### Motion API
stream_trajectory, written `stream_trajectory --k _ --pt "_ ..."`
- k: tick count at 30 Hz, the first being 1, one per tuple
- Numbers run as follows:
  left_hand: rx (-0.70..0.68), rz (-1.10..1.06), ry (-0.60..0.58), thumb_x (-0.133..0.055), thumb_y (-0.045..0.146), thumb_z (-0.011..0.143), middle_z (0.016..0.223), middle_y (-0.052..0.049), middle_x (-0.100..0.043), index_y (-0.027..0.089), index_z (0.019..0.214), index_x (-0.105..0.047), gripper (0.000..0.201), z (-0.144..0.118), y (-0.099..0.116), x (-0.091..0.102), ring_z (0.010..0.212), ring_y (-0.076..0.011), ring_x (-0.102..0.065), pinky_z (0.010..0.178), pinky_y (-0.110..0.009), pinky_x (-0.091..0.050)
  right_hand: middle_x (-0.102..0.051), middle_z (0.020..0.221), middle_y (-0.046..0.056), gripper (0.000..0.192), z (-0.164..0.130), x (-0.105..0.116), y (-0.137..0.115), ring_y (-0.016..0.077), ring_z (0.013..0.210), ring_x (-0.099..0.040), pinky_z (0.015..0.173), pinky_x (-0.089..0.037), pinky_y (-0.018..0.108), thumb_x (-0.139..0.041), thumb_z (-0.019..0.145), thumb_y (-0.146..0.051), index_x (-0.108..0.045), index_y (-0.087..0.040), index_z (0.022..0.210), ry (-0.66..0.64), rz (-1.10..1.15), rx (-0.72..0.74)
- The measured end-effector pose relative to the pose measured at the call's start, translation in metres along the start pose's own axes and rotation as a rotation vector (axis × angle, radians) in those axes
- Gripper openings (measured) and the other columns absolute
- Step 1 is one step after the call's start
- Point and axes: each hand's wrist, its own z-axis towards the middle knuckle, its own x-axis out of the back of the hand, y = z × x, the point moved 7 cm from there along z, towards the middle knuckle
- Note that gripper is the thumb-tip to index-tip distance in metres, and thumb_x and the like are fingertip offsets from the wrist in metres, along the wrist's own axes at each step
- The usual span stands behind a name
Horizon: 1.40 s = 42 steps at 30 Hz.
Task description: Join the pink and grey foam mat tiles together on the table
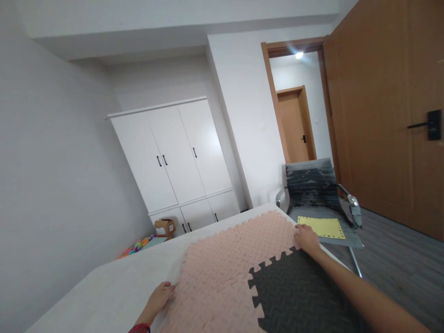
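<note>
Left hand (160,297) lies flat, fingers loose, grasping nothing, on the near-left edge of the pink interlocking foam floor mat (229,263), which lies spread on the white tabletop (114,286); right hand (306,238) is pressed open-palmed on the mat's far-right corner, fingers extended, not clenched. A dark grey foam puzzle tile (298,296) is locked into the pink mat's near-right side, under the right forearm. Just right of the table stands a grey mesh office chair (314,185) with a yellow perforated sheet (322,227) on its seat; white wardrobe (173,157) far left, small cardboard box (165,227) at its foot.
</note>
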Motion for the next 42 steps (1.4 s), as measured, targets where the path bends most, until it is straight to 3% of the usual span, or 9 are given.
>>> stream_trajectory --k 4,10,17,22,31,37,42 --pt "-0.002 0.020 -0.041 -0.039 0.037 0.074 0.075 -0.009 -0.069 0.018 0.067 -0.059 0.028 0.010 0.009 -0.017 0.078 -0.0274 -0.065 0.073 -0.037 -0.050 -0.056 0.107 0.020 0.033 0.013 -0.009 0.026 0.0331 0.105 -0.052 0.086 -0.041 0.047 -0.042 0.081 -0.025 -0.060 -0.008 0.103 -0.031 -0.109 -0.109" --pt "0.045 0.060 -0.018 -0.036 0.040 0.073 0.090 -0.021 -0.067 0.016 0.070 -0.055 0.031 0.017 0.007 -0.033 0.092 -0.0335 -0.064 0.081 -0.042 -0.046 -0.055 0.102 0.018 0.034 0.019 -0.034 0.023 0.0269 0.093 -0.058 0.079 -0.044 0.037 -0.037 0.084 -0.025 -0.060 -0.011 0.105 -0.045 -0.155 -0.109" --pt "0.117 -0.008 -0.030 -0.036 0.039 0.074 0.091 -0.010 -0.069 0.022 0.077 -0.058 0.029 0.013 0.000 -0.034 0.090 -0.0292 -0.065 0.079 -0.040 -0.047 -0.055 0.100 0.015 0.036 0.023 -0.046 0.032 0.0224 0.086 -0.060 0.078 -0.044 0.032 -0.035 0.084 -0.025 -0.061 -0.019 0.109 -0.055 -0.128 -0.104" --pt "0.149 -0.035 -0.040 -0.036 0.037 0.074 0.102 -0.010 -0.067 0.022 0.089 -0.058 0.030 0.013 -0.002 -0.035 0.099 -0.0287 -0.062 0.086 -0.042 -0.045 -0.054 0.106 0.015 0.037 0.022 -0.046 0.032 0.0216 0.092 -0.058 0.084 -0.042 0.031 -0.036 0.085 -0.027 -0.061 -0.019 0.111 -0.044 -0.091 -0.074" --pt "0.137 -0.043 -0.052 -0.037 0.039 0.074 0.103 -0.010 -0.066 0.022 0.096 -0.056 0.034 0.023 -0.005 -0.042 0.097 -0.0286 -0.063 0.081 -0.041 -0.048 -0.056 0.108 0.012 0.036 0.022 -0.045 0.033 0.0191 0.093 -0.058 0.086 -0.040 0.028 -0.039 0.084 -0.030 -0.063 -0.020 0.109 -0.039 -0.044 -0.039" --pt "0.091 0.002 -0.061 -0.034 0.039 0.076 0.104 -0.012 -0.066 0.018 0.102 -0.056 0.040 0.023 0.007 -0.040 0.096 -0.0281 -0.063 0.080 -0.039 -0.049 -0.056 0.109 0.012 0.037 0.022 -0.047 0.034 0.0193 0.095 -0.057 0.087 -0.040 0.028 -0.038 0.085 -0.029 -0.061 -0.019 0.113 -0.024 -0.069 -0.041" --pt "0.001 0.102 -0.043 -0.036 0.036 0.075 0.107 -0.022 -0.062 0.011 0.093 -0.060 0.039 0.004 0.036 -0.031 0.106 -0.0351 -0.057 0.089 -0.045 -0.043 -0.056 0.108 0.017 0.037 0.013 -0.037 0.024 0.0225 0.093 -0.058 0.085 -0.042 0.033 -0.034 0.086 -0.026 -0.060 -0.014 0.110 -0.014 -0.108 -0.062"
